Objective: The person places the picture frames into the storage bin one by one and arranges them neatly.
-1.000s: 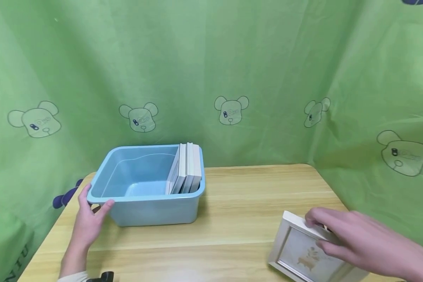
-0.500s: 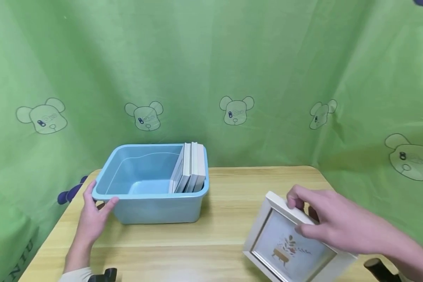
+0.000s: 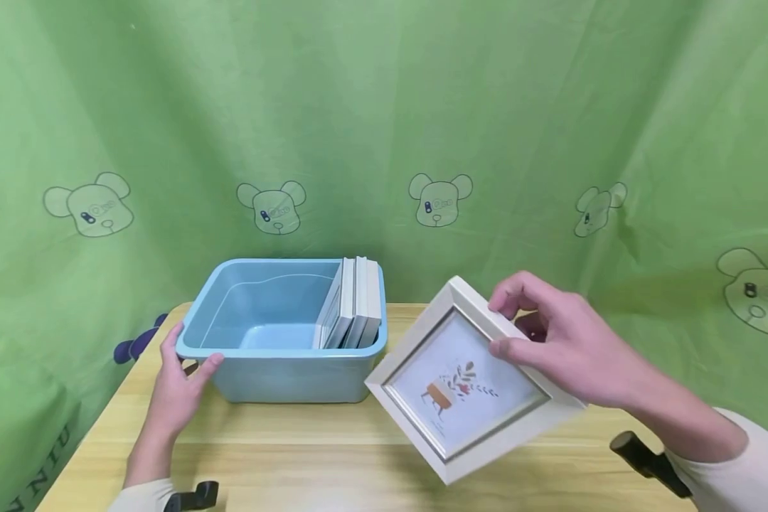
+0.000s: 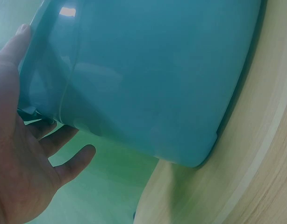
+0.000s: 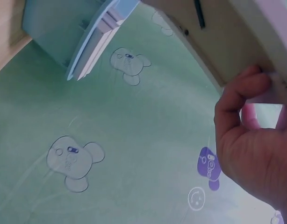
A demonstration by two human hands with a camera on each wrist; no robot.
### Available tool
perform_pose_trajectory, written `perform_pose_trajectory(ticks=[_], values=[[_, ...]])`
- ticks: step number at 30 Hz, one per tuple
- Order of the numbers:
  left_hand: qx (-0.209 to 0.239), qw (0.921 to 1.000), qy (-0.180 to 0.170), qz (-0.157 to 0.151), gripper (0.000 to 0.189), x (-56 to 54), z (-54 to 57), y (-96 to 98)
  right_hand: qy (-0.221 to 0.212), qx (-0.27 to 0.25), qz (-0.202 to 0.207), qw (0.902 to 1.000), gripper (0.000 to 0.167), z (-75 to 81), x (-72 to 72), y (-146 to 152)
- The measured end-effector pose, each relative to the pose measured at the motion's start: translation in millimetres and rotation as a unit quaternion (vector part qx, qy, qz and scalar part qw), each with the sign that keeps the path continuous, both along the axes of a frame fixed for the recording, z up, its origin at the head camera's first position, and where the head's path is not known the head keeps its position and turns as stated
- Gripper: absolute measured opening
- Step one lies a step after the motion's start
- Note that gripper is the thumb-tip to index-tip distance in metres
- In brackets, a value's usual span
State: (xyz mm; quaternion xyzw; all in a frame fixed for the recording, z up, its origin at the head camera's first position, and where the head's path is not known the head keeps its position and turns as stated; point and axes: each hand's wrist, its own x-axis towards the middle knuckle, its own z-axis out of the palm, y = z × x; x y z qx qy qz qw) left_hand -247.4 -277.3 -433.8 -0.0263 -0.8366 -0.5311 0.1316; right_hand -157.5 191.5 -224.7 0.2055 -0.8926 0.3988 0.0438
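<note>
In the head view my right hand (image 3: 566,348) holds a white picture frame (image 3: 451,398) by its upper right edge, thumb on the front and fingers over the back. The frame hangs tilted on one corner above the table, its picture of a plant in an orange pot facing the head camera. The right wrist view shows its brown back (image 5: 213,46). My left hand (image 3: 173,398) grips the front left corner of a light blue plastic basin (image 3: 281,354), thumb on the rim. Several white frames (image 3: 358,302) stand on edge inside the basin's right end.
A wooden table (image 3: 294,462) bears the basin near its back left. Green cloth (image 3: 345,107) with printed bear heads hangs behind and at both sides. Dark wrist mounts (image 3: 649,462) sit by both cuffs.
My right hand has lifted the picture frame from the table's right front and carried it left and up, toward the basin. The left hand keeps its hold on the basin corner.
</note>
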Motion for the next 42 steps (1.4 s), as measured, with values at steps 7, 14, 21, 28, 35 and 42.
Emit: perform_pose_trajectory(ticks=[7, 14, 21, 28, 35, 42], values=[[-0.004, 1.0, 0.004, 0.001, 0.089, -0.5, 0.4, 0.8, 0.006, -0.023, -0.049, 0.9985, 0.033, 15.6, -18.0, -18], [-0.005, 1.0, 0.002, 0.004, 0.09, 0.2, 0.1, 0.1, -0.028, -0.081, -0.082, 0.9929, 0.035, 28.4, -39.2, -32], [0.0, 1.0, 0.006, 0.003, 0.09, -0.8, -1.3, 1.0, -0.091, -0.172, -0.068, 0.9786, 0.037, 32.9, -65.5, -45], [-0.002, 1.0, 0.003, 0.005, 0.09, -1.7, -0.8, -0.4, -0.136, -0.247, -0.061, 0.9575, 0.035, 33.0, -91.8, -62], [-0.007, 0.9999, 0.004, 0.008, 0.09, -1.4, 0.5, -3.2, -0.149, -0.269, -0.064, 0.9493, 0.034, 29.3, -119.5, -84], [-0.017, 0.9998, -0.006, 0.005, 0.093, -4.6, -1.6, -3.7, -0.165, -0.257, -0.079, 0.9491, 0.039, 24.2, -142.4, -97]])
